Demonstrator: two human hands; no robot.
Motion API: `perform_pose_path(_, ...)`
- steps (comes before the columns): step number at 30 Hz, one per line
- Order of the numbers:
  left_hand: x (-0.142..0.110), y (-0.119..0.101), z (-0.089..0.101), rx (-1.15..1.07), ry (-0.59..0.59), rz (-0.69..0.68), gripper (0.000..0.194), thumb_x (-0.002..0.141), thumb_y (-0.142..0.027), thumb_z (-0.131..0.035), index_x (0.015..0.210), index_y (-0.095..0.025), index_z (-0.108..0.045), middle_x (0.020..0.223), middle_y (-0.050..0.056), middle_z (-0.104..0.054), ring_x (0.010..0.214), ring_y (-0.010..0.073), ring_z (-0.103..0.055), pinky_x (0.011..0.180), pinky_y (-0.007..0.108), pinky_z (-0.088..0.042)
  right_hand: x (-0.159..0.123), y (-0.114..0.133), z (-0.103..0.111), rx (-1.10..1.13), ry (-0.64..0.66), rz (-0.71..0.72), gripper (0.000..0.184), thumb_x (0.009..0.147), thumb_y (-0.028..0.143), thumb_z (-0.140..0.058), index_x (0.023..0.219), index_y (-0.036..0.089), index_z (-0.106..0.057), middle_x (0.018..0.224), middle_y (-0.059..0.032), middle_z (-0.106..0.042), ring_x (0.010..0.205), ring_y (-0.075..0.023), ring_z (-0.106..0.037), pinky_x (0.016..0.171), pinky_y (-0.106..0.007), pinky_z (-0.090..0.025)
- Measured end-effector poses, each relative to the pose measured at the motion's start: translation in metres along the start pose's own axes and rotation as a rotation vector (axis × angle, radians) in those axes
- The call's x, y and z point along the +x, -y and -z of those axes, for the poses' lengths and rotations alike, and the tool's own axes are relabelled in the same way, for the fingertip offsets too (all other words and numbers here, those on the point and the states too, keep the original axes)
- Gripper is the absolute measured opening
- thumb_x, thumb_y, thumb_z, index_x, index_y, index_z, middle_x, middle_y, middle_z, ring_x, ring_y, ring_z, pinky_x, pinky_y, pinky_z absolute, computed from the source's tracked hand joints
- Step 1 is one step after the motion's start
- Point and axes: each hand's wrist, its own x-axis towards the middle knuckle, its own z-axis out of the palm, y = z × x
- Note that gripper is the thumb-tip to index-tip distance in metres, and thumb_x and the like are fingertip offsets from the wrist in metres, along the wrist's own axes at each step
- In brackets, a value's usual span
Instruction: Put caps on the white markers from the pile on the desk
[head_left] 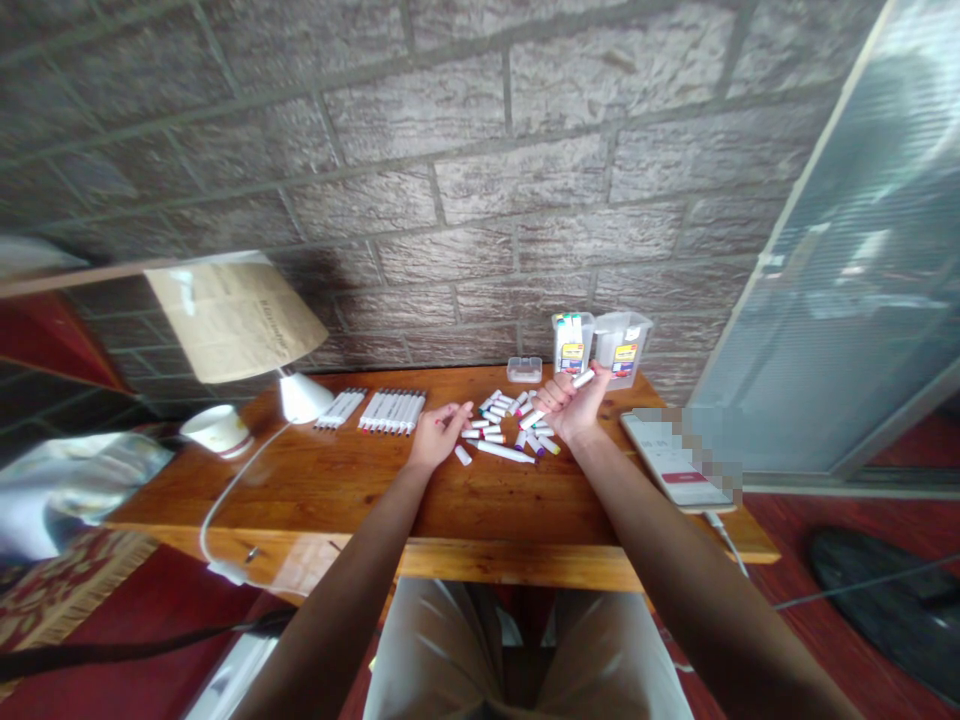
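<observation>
My right hand (571,402) is closed around a white marker (583,379), whose other end seems to come out below the fingers. My left hand (442,432) rests at the left edge of a loose pile of white caps (495,412) with coloured ends. Its fingers and thumb are drawn together, and a small red spot shows among them; what they hold, if anything, I cannot make out. A longer white marker (506,453) lies in front of the pile, near a single white cap (463,456). Left of my left hand, white markers (394,411) lie side by side in a row.
A second marker row (341,408) lies near the lamp (304,398) and a paper cup (217,430). Two clear plastic cases (622,345) stand by the wall, one holding markers, beside a small clear box (524,370). A tablet (679,460) with a cable lies right.
</observation>
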Motion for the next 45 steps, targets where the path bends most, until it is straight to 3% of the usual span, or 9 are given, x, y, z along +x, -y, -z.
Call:
perform_pose_path(9, 0.0, 0.002, -0.001, -0.003, -0.005, 0.001, 0.042, 0.091, -0.052, -0.056, 0.069, -0.019, -0.069, 0.067, 0.002, -0.071, 0.065, 0.0154, -0.066, 0.069, 0.026, -0.051, 0.002, -0.002, 0.001, -0.006, -0.016, -0.1, 0.07, 0.073, 0.087, -0.038, 0.047, 0.025, -0.018, 0.038, 0.0079, -0.013, 0.039, -0.0077, -0.009, 0.038, -0.026, -0.021)
perform_pose_path(18, -0.001, -0.003, 0.0, -0.025, -0.006, 0.007, 0.042, 0.092, -0.05, -0.055, 0.067, -0.019, -0.068, 0.068, 0.002, -0.07, 0.069, 0.0157, -0.067, 0.07, 0.026, -0.051, 0.009, -0.017, -0.004, -0.149, -0.1, -0.075, 0.06, 0.073, 0.079, -0.061, 0.062, 0.023, -0.042, 0.052, 0.0028, -0.045, 0.048, -0.0122, -0.044, 0.048, -0.027, -0.042)
perform_pose_path(20, 0.0, -0.003, -0.001, -0.037, -0.008, 0.018, 0.04, 0.092, -0.051, -0.055, 0.073, -0.019, -0.07, 0.066, 0.002, -0.069, 0.063, 0.0147, -0.065, 0.066, 0.026, -0.051, 0.01, -0.023, -0.002, -0.24, -0.118, -0.108, 0.06, 0.071, 0.082, -0.059, 0.067, 0.023, -0.049, 0.051, 0.0036, -0.045, 0.045, -0.0112, -0.042, 0.042, -0.025, -0.038)
perform_pose_path(23, 0.0, -0.005, -0.001, -0.053, -0.009, 0.028, 0.041, 0.093, -0.052, -0.053, 0.078, -0.018, -0.071, 0.064, 0.001, -0.068, 0.061, 0.0145, -0.064, 0.064, 0.026, -0.051, 0.008, -0.031, 0.002, -0.392, -0.098, -0.111, 0.06, 0.07, 0.081, -0.06, 0.071, 0.022, -0.053, 0.045, 0.01, -0.026, 0.035, -0.0057, -0.021, 0.033, -0.021, -0.018)
perform_pose_path(25, 0.0, -0.007, -0.001, -0.064, -0.014, 0.042, 0.044, 0.094, -0.054, -0.051, 0.079, -0.018, -0.071, 0.064, 0.002, -0.069, 0.06, 0.0148, -0.065, 0.064, 0.026, -0.051, 0.006, -0.035, 0.003, -0.461, -0.076, -0.084, 0.055, 0.071, 0.076, -0.066, 0.073, 0.021, -0.055, 0.045, 0.0115, -0.024, 0.034, -0.004, -0.017, 0.033, -0.02, -0.011)
perform_pose_path(30, -0.001, -0.012, 0.002, -0.02, -0.009, 0.058, 0.055, 0.096, -0.057, -0.043, 0.07, -0.019, -0.071, 0.065, 0.003, -0.07, 0.064, 0.0164, -0.066, 0.065, 0.028, -0.051, 0.003, -0.04, 0.002, -0.56, -0.043, -0.047, 0.047, 0.068, 0.062, -0.077, 0.073, 0.018, -0.061, 0.052, 0.0052, -0.05, 0.037, -0.003, -0.027, 0.035, -0.021, -0.013)
perform_pose_path(34, -0.001, -0.012, 0.004, 0.005, -0.012, 0.051, 0.059, 0.097, -0.057, -0.039, 0.064, -0.018, -0.069, 0.064, 0.003, -0.07, 0.065, 0.016, -0.066, 0.067, 0.027, -0.05, 0.0, -0.038, -0.001, -0.63, -0.036, -0.059, 0.047, 0.066, 0.06, -0.08, 0.067, 0.017, -0.06, 0.046, 0.006, -0.047, 0.038, -0.0033, -0.027, 0.037, -0.022, -0.014)
perform_pose_path(41, -0.001, -0.002, -0.003, -0.112, 0.003, 0.024, 0.032, 0.083, -0.05, -0.069, 0.083, -0.017, -0.071, 0.073, 0.003, -0.073, 0.065, 0.0157, -0.067, 0.063, 0.026, -0.051, 0.002, -0.038, -0.001, -0.587, -0.094, -0.041, 0.046, 0.064, 0.06, -0.08, 0.067, 0.018, -0.061, 0.054, 0.0037, -0.056, 0.038, -0.0031, -0.032, 0.036, -0.022, -0.014)
perform_pose_path(45, -0.001, 0.005, -0.006, -0.104, -0.028, -0.042, 0.027, 0.075, -0.043, -0.078, 0.073, -0.017, -0.07, 0.088, 0.007, -0.075, 0.074, 0.0166, -0.068, 0.067, 0.027, -0.051, 0.005, -0.038, 0.003, -0.542, -0.16, -0.033, 0.045, 0.061, 0.057, -0.083, 0.073, 0.018, -0.063, 0.064, 0.0018, -0.066, 0.038, -0.0025, -0.036, 0.035, -0.021, -0.015)
